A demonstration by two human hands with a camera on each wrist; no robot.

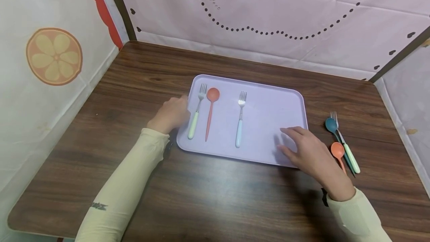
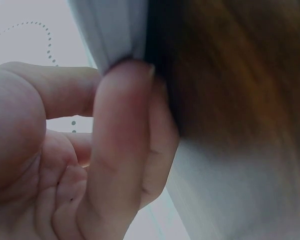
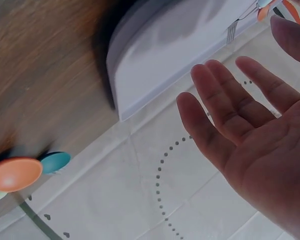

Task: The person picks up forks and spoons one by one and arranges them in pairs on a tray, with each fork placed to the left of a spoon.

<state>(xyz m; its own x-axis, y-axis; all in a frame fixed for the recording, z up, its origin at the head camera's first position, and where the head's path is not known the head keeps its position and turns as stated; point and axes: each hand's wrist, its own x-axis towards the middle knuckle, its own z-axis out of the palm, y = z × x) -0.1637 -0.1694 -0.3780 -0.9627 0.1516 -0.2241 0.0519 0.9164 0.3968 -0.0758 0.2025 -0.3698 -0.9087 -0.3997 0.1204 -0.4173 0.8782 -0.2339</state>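
L hand (image 1: 170,115) pinches L edge of tray (image 1: 268,111) nr tabletop's (image 1: 215,197) far edge, R hand (image 1: 311,154) empty, fingers out, over near-R corner, so one-sided lift prob. slides lt-blue fork (image 1: 239,128) & red spoon (image 1: 210,115).

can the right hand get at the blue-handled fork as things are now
Probably yes: the right hand is empty, its fingers are over the right end of the tray, and only bare tray shows between them and the blue-handled fork.
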